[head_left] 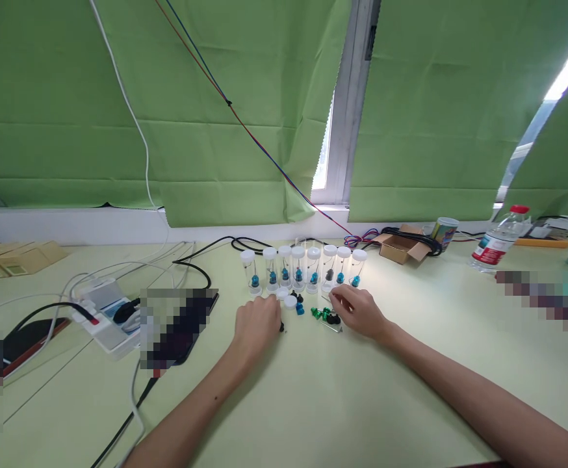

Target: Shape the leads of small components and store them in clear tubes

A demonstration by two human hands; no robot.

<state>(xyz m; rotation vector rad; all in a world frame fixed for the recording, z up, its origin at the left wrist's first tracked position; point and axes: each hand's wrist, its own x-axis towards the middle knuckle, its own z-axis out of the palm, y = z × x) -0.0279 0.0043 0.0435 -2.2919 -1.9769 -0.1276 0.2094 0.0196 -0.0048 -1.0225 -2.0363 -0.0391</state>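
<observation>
My left hand (257, 325) rests on the table, back up, with its fingers curled down and their tips hidden. A small black piece (282, 327) shows at its fingertips. My right hand (358, 311) is bent inward with fingers pressed together; a thin pale sliver shows by their tips, too small to name. Below those fingertips lie small green pieces (319, 313), black pieces (333, 319) and a thin metal strip (331, 327). Between the hands are a blue piece (300, 309) and white caps (290, 302). Behind them stands a row of clear capped tubes (298, 263), several with blue pieces inside.
On the left lie a power strip (111, 325), cables and a dark phone (181, 331). At the back right are an open cardboard box (401, 248), a patterned cup (444, 234) and a water bottle (497, 244). Cardboard boxes (21, 258) sit at far left.
</observation>
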